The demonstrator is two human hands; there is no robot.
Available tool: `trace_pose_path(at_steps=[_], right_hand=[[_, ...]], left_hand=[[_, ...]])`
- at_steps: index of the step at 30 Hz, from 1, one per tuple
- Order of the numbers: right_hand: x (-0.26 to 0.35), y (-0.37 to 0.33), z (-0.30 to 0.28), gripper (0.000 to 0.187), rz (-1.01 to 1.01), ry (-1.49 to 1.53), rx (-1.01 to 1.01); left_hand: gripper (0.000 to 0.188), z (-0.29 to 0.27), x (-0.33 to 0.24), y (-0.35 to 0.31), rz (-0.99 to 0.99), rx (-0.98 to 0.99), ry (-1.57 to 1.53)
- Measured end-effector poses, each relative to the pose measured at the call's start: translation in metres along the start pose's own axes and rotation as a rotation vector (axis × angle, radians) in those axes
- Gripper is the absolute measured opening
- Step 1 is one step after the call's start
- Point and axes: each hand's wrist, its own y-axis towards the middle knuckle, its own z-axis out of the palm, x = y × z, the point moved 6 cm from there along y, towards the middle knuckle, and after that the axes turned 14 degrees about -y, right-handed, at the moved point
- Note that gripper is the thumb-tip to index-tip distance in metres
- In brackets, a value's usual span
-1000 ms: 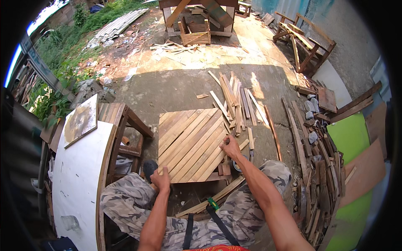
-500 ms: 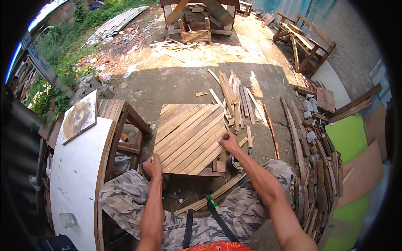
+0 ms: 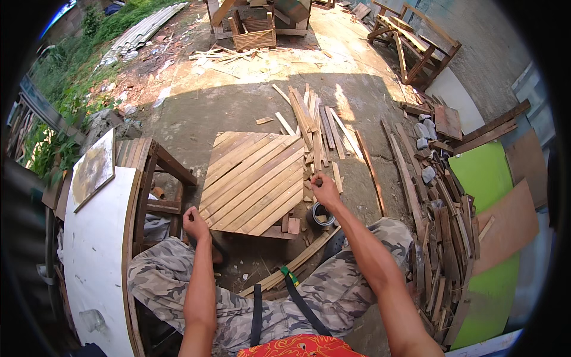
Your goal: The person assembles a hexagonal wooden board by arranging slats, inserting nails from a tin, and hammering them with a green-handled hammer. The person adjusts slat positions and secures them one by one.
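A square panel of diagonal wooden slats (image 3: 253,184) lies between my knees, on a low wooden support (image 3: 285,229). My left hand (image 3: 197,226) is just off its near left corner, fingers curled in, with nothing visible in them. Beyond its right edge, my right hand (image 3: 327,191) is closed, thumb against fingers. A small dark spot shows at those fingertips; whether it is an object or shadow is unclear. Below that hand stands a dark round can (image 3: 321,215), its inside partly visible.
Loose wood strips (image 3: 312,119) lie beyond the panel. On my left is a white-topped table (image 3: 98,262) bearing a stained board (image 3: 95,169). Stacked scrap wood (image 3: 443,238) lines my right. Long strips (image 3: 297,262) rest by my legs. A wooden bench (image 3: 410,44) stands far right.
Both hands have come away from the panel's edges, the left hand outward to the left, the right hand outward to the right. The whole view has shifted slightly; the panel appears to stay put.
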Motion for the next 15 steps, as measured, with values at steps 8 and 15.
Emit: trace_pose_path(at_steps=[8,15], right_hand=[[-0.061,-0.025,-0.038,0.045,-0.004,-0.446,0.111],[-0.174,-0.061,-0.026,0.075,0.364,-0.647,0.494]], left_hand=[[0.086,0.025,0.011,-0.081,-0.737,-0.012,-0.4],[0.137,0.038,0.018,-0.112,-0.49,0.01,0.18]])
